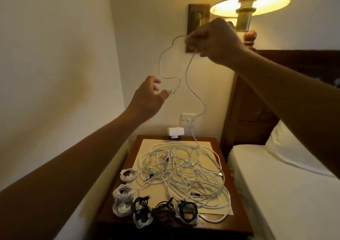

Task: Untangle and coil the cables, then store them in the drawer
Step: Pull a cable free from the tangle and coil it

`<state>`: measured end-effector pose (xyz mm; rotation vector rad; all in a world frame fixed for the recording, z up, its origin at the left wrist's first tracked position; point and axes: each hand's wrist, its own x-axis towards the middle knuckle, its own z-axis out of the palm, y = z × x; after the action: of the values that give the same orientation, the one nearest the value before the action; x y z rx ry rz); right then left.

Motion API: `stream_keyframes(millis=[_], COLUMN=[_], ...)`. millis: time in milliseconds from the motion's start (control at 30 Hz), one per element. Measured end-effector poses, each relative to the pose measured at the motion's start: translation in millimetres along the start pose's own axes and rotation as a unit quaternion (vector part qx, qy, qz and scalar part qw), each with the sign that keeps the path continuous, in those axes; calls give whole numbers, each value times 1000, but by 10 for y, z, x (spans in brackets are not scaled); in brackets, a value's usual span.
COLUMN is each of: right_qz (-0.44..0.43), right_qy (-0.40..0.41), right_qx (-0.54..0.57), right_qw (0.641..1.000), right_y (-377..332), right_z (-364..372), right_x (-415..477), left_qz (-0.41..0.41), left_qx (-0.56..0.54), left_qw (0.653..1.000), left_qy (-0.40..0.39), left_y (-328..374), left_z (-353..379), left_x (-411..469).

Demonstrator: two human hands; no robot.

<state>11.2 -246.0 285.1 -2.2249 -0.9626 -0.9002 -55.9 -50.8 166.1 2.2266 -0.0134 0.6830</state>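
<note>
Head view: white cable (pixel 186 74), upper centre, thin, light, limp; right hand (pixel 211 39) pinches its loop; left hand (pixel 149 96) spread wide, empty, beside dangling plug (pixel 174 92), likely the best hold; tangle (pixel 184 168) and coiled bundles (pixel 147 208) lower centre on nightstand (pixel 241 225).

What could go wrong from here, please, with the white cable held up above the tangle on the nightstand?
1. The white cable pinched in the right hand runs down into the tangled pile; lifting higher may tighten knots or drag the pile.
2. The coiled cables sit near the front edge of the nightstand and could get pushed off.
3. The right hand is close to the lamp and might bump it.
</note>
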Motion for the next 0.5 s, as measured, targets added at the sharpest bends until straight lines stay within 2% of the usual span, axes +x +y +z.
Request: stream_keyframes(millis=[133,200,300,333,400,467,500], right_qz=[-45,-55,-74,-77,-79,-87,-95], right_qy=[-8,-6,11,13,6,-19,-30], right_qx=[-22,-26,-26,-27,-51,-115,-144], right_qw=[999,998,997,997,996,989,985], right_y=[-289,-410,-583,-619,-627,-523,-427], right_z=[-447,-622,-861,-936,-1072,-1146,-1160], right_x=[-101,-175,-282,-313,-389,-500,-563], left_qz=[60,109,156,155,111,57,49], left_qx=[-38,-11,37,11,-150,-321,-350], left_qw=[991,986,985,987,979,928,912], left_qy=[111,128,61,29,-78,-183,-207], left_y=[480,697,957,1009,1058,1066,1053], left_z=[-190,-295,-396,-428,-530,-697,-776], left_x=[103,109,19,-26,-135,-279,-338])
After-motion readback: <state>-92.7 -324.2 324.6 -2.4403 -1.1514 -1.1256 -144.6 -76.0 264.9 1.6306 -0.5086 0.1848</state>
